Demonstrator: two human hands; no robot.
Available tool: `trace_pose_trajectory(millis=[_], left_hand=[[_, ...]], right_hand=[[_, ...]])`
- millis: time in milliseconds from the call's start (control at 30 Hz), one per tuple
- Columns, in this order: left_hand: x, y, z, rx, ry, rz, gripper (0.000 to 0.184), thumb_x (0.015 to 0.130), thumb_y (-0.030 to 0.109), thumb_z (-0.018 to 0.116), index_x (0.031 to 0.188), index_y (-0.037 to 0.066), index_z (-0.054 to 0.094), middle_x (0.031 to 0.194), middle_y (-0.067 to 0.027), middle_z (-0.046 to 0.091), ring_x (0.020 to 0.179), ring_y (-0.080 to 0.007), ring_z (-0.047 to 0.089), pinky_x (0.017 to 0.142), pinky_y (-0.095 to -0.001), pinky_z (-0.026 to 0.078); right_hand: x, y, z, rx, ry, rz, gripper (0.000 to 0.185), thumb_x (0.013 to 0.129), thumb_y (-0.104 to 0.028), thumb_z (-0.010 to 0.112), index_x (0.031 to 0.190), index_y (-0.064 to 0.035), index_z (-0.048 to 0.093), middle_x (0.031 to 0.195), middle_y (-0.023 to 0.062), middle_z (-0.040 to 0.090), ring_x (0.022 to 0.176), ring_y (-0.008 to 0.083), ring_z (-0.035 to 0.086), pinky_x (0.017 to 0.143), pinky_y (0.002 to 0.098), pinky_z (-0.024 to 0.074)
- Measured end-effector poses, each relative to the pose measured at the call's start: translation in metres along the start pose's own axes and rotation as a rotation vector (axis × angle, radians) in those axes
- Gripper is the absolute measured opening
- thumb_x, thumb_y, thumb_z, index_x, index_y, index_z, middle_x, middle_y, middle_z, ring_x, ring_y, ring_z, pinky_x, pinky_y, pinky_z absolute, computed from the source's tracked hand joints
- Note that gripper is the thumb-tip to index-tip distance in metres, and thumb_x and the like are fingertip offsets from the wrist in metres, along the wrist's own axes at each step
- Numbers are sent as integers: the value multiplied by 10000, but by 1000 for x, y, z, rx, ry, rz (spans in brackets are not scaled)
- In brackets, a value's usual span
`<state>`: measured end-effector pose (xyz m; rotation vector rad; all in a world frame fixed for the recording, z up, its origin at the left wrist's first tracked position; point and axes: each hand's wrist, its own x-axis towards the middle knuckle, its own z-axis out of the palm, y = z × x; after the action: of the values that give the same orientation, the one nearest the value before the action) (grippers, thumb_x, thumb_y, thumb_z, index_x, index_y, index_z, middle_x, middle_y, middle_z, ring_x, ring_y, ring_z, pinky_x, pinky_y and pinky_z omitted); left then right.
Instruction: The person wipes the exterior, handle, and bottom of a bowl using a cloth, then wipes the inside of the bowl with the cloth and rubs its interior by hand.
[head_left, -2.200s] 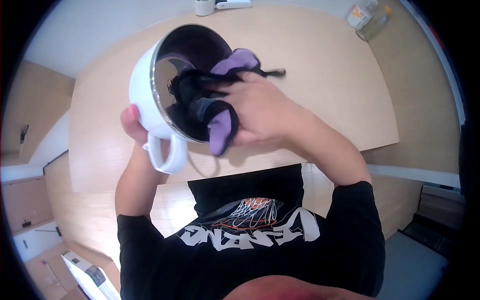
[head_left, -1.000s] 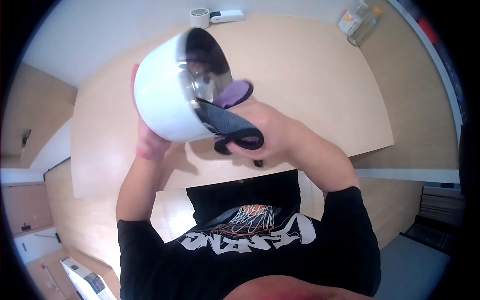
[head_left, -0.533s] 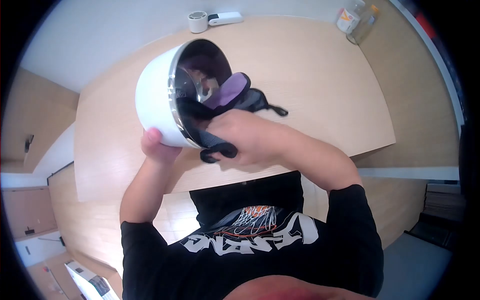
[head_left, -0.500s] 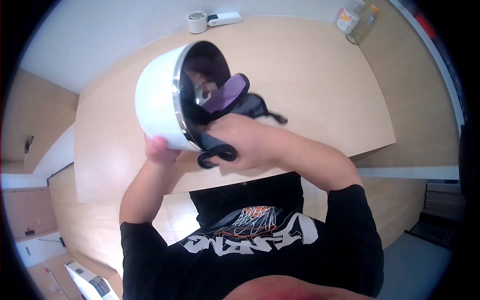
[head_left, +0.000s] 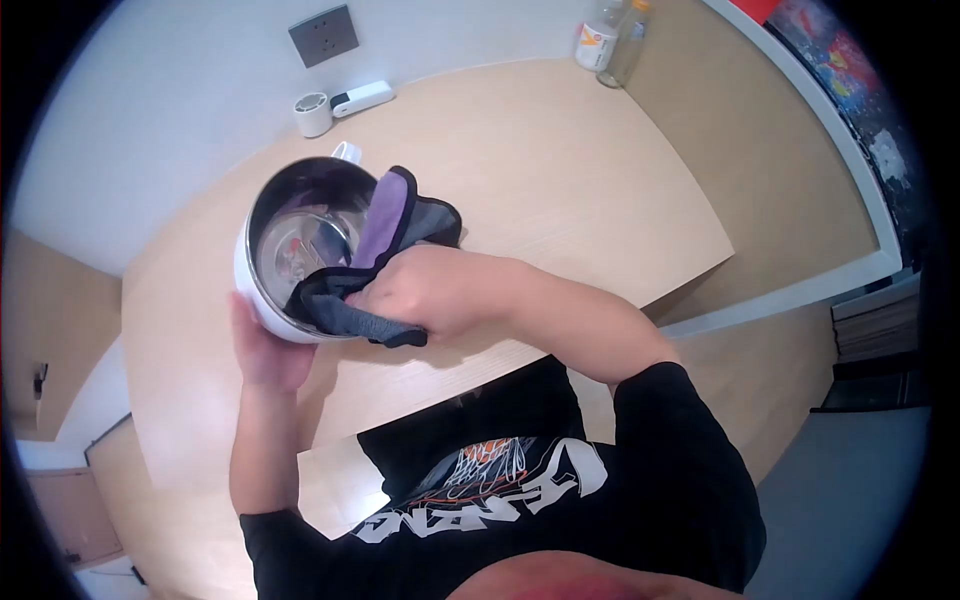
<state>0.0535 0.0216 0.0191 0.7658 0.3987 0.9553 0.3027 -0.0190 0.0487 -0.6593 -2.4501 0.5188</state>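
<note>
A white pot with a shiny steel inside is tilted so that its mouth faces up and towards me. Its small white handle sticks out at the far side. My left hand grips the pot's outer wall at the lower left; part of its fingers is hidden beneath. Bunched in my right hand is a cleaning cloth, purple on one face and grey on the other, with black edging. The cloth lies over the pot's near right rim, partly inside. My right fingertips are mostly hidden by it.
Behind the pot, a round white container and a white device stand by the wall, below a grey socket plate. Two bottles stand at the back right of the wooden table, beside a wooden side panel.
The pot has turned from lying sideways to facing more upward, showing its inside bottom and handle. My right hand with the cloth has moved to the near rim. The camera view has shifted.
</note>
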Motion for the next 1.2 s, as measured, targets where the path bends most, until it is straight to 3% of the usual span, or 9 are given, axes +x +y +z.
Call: trace_pose_trajectory(millis=[133, 333, 400, 500, 533, 667, 867, 1067, 1200], left_hand=[[4, -7, 8, 71, 90, -32, 931, 869, 688, 550, 1488, 43, 287, 1439, -132, 452, 1338, -279, 438, 1098, -445, 379], [14, -58, -31, 441, 171, 533, 1019, 693, 702, 746, 1378, 22, 417, 1296, -109, 558, 1162, -257, 590, 996, -408, 490], [10, -58, -26, 578, 159, 539, 1230, 593, 858, 674, 1434, 16, 363, 1358, -133, 518, 1246, -267, 530, 1042, -417, 454], [20, -47, -11, 271, -46, 592, 1310, 670, 940, 465, 1549, 52, 71, 1524, -149, 323, 1383, -287, 376, 1135, -444, 324], [19, -35, 3, 205, 66, 529, 1237, 725, 958, 269, 1558, 56, 109, 1523, -151, 353, 1408, -303, 348, 1160, -455, 282], [18, 3, 10, -211, -242, 82, 946, 906, 784, 251, 1495, 46, 312, 1469, -160, 435, 1336, -323, 445, 1107, -458, 381], [20, -17, -6, 53, -75, 182, 850, 894, 673, 444, 1478, 66, 325, 1379, -154, 501, 1274, -306, 501, 1066, -444, 419], [25, -30, -15, 476, -3, 496, 1396, 610, 724, 795, 1568, 132, -29, 1578, -129, 178, 1428, -274, 265, 1143, -447, 294], [22, -22, -2, 356, -66, 517, 1209, 749, 750, 634, 1570, 135, -6, 1568, -136, 224, 1425, -278, 291, 1150, -447, 294]], right_hand=[[4, -3, 7, -22, 24, 49, 269, 756, -45, 700, 1007, 19, 625, 840, 171, 649, 780, 371, 637, 691, 432, 513], [12, -22, 21, 359, 304, 40, 87, 804, -14, 674, 848, 8, 602, 749, 166, 602, 711, 367, 607, 636, 434, 468], [8, -19, 16, 348, 269, -11, 81, 786, -5, 675, 839, -2, 615, 754, 163, 611, 716, 368, 605, 642, 435, 474], [1, -28, -9, 220, 198, 65, 72, 831, -53, 668, 836, -4, 615, 801, 153, 657, 734, 339, 632, 656, 419, 480], [-2, -28, -12, 181, 119, 136, 94, 799, -56, 691, 850, -12, 627, 841, 152, 668, 772, 334, 649, 677, 424, 500], [4, 4, 2, 0, 102, -138, 257, 743, -60, 712, 987, 8, 669, 923, 173, 695, 838, 350, 678, 719, 408, 553], [15, 5, 23, -63, 121, -65, 190, 743, -96, 742, 876, -4, 643, 803, 161, 661, 745, 347, 655, 655, 418, 522], [12, -2, 32, 343, 315, 113, 109, 814, -85, 695, 885, -7, 667, 744, 174, 635, 696, 362, 612, 625, 405, 474], [10, -5, 7, 185, 185, 16, 193, 753, -78, 712, 934, -20, 681, 850, 163, 668, 807, 357, 634, 694, 429, 493]])
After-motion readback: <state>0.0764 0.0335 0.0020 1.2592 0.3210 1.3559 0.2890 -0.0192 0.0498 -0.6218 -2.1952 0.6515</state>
